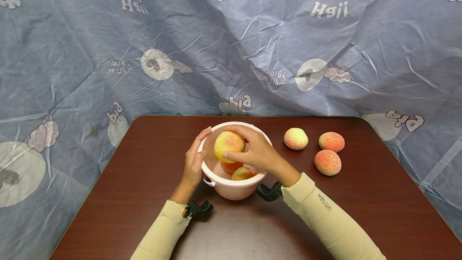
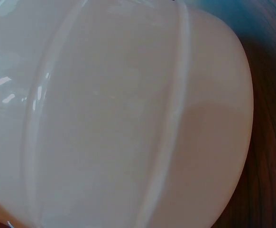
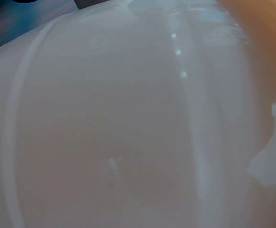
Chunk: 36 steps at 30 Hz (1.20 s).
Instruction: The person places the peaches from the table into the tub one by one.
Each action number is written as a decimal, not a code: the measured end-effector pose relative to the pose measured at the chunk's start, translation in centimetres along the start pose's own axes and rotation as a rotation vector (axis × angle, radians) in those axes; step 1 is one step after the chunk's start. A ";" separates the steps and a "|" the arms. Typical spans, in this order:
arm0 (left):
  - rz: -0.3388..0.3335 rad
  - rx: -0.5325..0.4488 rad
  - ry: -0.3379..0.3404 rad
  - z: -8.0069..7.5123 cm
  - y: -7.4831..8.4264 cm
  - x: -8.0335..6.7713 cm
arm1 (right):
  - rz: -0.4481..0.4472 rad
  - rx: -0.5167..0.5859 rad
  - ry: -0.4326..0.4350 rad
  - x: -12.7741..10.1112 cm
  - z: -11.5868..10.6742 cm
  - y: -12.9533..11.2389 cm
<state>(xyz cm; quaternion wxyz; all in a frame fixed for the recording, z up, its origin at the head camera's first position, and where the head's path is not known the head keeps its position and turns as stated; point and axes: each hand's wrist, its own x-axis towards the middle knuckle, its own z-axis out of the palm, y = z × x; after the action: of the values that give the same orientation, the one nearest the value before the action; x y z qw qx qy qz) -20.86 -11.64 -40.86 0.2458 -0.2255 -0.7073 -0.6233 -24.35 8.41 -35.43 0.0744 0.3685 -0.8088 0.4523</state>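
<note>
A yellow peach with a pink blush (image 1: 229, 144) is gripped between the thumb and fingers of my right hand (image 1: 258, 149), over the inside of a pale pink basin (image 1: 234, 191). My left hand (image 1: 195, 161) rests against the basin's left rim, fingers fairly straight along it and thumb near the edge. Inside the basin lie a red peach (image 1: 231, 166), partly covered by the held one, and a yellow-red peach (image 1: 243, 173). Both wrist views are filled by the basin's glossy ribbed wall (image 2: 109, 114); the held peach shows in neither.
To the right of the basin, a pale yellow peach (image 1: 296, 139) and two redder peaches, one behind (image 1: 331, 142) and one in front (image 1: 327, 162), sit on the dark brown table (image 1: 144, 196). A patterned grey-blue cloth (image 1: 216, 71) hangs behind the table. The basin has a white side handle (image 1: 209, 181).
</note>
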 end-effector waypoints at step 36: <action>0.024 -0.011 0.014 0.0 -3.9 -0.3 | -0.060 -0.047 -0.073 0.2 0.0 0.4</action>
<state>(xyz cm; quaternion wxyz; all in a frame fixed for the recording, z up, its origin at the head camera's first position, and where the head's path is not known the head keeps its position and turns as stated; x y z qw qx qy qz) -23.07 -12.15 -44.10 0.2571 -0.2310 -0.6994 -0.6256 -24.76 8.38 -35.61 0.0671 0.4068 -0.8100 0.4170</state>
